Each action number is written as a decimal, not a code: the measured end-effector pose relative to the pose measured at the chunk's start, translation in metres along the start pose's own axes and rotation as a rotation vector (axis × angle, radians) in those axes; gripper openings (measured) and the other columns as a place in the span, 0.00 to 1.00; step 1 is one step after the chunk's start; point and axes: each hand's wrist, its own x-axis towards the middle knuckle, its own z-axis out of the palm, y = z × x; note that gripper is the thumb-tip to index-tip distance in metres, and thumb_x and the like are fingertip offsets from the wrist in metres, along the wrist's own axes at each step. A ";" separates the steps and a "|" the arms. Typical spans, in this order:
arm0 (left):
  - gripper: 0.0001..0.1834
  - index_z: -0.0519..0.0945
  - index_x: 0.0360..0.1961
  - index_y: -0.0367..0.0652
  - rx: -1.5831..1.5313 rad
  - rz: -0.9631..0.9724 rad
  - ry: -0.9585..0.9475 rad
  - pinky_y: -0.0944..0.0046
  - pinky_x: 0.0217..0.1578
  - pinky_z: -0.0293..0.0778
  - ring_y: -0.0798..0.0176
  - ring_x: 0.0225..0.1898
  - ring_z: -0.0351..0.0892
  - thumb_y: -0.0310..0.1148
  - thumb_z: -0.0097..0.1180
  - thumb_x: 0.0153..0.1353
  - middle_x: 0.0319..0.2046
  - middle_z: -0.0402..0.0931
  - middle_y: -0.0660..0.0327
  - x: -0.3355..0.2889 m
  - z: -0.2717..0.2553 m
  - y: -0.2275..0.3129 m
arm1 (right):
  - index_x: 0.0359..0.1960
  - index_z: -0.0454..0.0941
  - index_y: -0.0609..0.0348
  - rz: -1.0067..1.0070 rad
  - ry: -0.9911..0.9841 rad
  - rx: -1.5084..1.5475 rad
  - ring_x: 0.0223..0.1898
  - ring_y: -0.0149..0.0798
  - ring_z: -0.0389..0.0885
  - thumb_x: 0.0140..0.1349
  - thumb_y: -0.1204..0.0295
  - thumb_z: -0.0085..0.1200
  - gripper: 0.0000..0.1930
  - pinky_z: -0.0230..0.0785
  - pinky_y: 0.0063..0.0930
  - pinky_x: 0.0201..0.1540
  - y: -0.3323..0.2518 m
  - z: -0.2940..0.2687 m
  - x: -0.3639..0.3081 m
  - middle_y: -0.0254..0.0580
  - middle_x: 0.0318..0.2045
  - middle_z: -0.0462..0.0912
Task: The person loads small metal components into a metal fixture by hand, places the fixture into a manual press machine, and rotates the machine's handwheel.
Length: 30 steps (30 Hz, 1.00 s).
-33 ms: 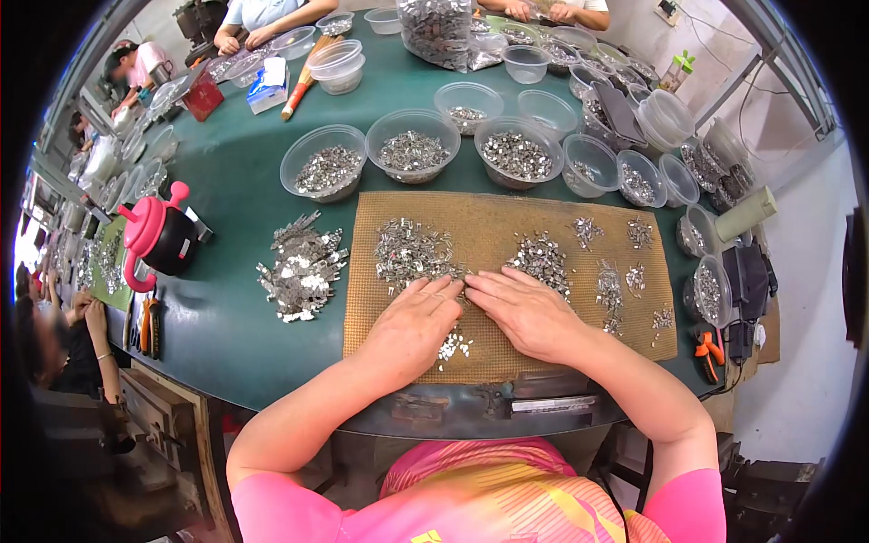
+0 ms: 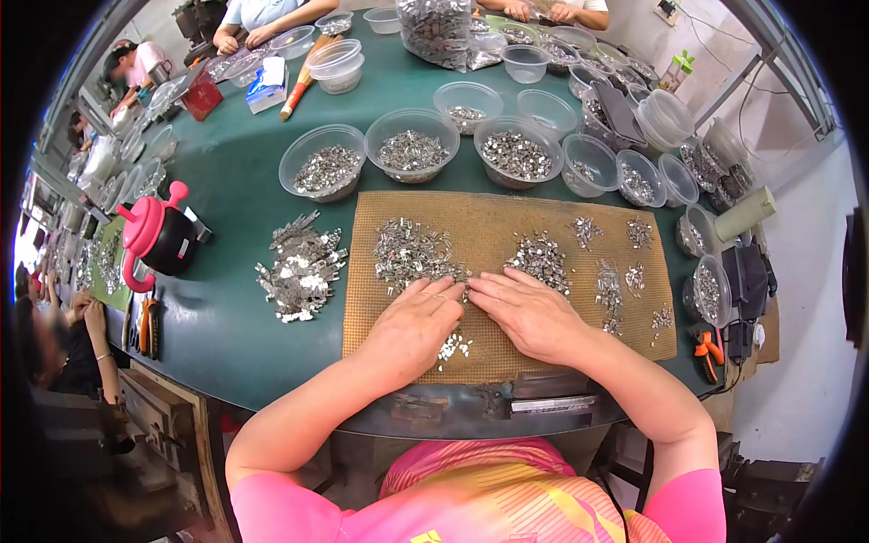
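Note:
My left hand (image 2: 419, 319) and my right hand (image 2: 525, 312) rest palm down on a brown woven mat (image 2: 534, 348), their fingertips almost meeting at its middle. Both have their fingers stretched forward; the thumbs and whatever lies under the palms are hidden. Just beyond my left fingertips spreads a pile of small silvery metal pieces (image 2: 412, 252). A second, darker metal pile (image 2: 541, 262) lies beyond my right fingers. Between the wrists, some flat whitish metal bits (image 2: 453, 347) show beside my left hand. Smaller heaps of metal parts (image 2: 608, 285) sit on the mat's right side.
Clear plastic bowls (image 2: 412, 145) of metal parts line the mat's far edge. Left of the mat lie a heap of metal strips (image 2: 301, 271), a black-and-pink mug (image 2: 163, 231) and pliers (image 2: 149, 326). Orange-handled pliers (image 2: 709, 353) lie at right. Other people work across the table and at left.

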 end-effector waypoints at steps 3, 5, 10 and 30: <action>0.08 0.79 0.43 0.40 -0.030 0.014 -0.008 0.44 0.69 0.67 0.45 0.67 0.75 0.28 0.62 0.65 0.60 0.79 0.48 0.002 0.000 -0.002 | 0.59 0.81 0.60 -0.035 0.016 0.019 0.69 0.44 0.73 0.72 0.70 0.49 0.17 0.57 0.47 0.75 0.001 -0.007 -0.004 0.45 0.62 0.81; 0.08 0.79 0.43 0.40 -0.053 0.020 -0.013 0.44 0.69 0.67 0.45 0.67 0.75 0.28 0.62 0.65 0.60 0.79 0.49 0.002 0.001 -0.003 | 0.56 0.82 0.60 -0.013 0.043 0.047 0.68 0.44 0.75 0.72 0.71 0.51 0.16 0.57 0.48 0.75 0.003 -0.011 -0.003 0.44 0.59 0.83; 0.07 0.80 0.42 0.41 -0.095 0.041 -0.035 0.45 0.67 0.69 0.46 0.66 0.76 0.28 0.63 0.65 0.57 0.82 0.51 0.008 -0.010 -0.002 | 0.47 0.86 0.54 0.086 0.221 0.075 0.58 0.45 0.81 0.67 0.70 0.60 0.10 0.59 0.55 0.71 0.015 -0.006 0.018 0.40 0.45 0.87; 0.11 0.84 0.48 0.39 -0.303 -0.252 0.172 0.63 0.40 0.80 0.61 0.39 0.87 0.25 0.66 0.64 0.38 0.85 0.57 0.005 -0.028 -0.002 | 0.38 0.83 0.54 0.012 0.250 0.041 0.48 0.42 0.82 0.62 0.71 0.62 0.05 0.66 0.48 0.64 0.001 -0.019 -0.017 0.35 0.38 0.84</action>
